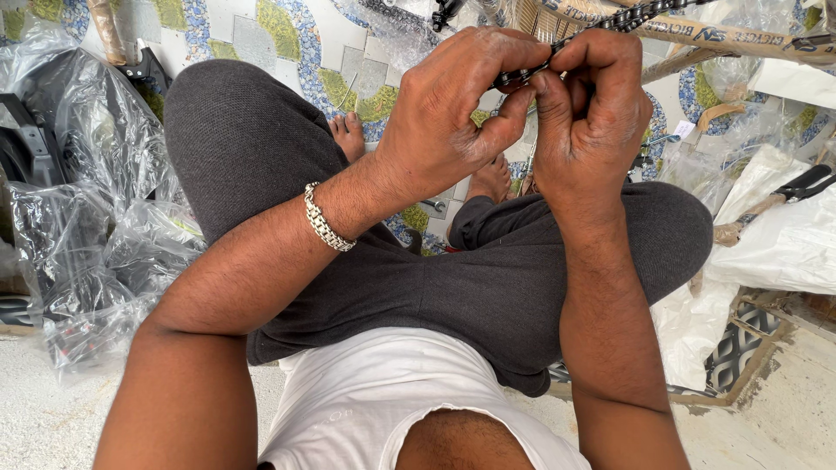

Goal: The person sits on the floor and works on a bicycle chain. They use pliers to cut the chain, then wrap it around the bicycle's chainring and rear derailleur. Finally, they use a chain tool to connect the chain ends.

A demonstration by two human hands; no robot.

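Above the crossed knees, left hand (457, 122) and right hand (592, 113) pinch one bicycle chain (627, 17) end between fingertips, held close for sight; chain rises up-right.

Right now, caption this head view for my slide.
Left hand and right hand pinch a bicycle chain above crossed legs.
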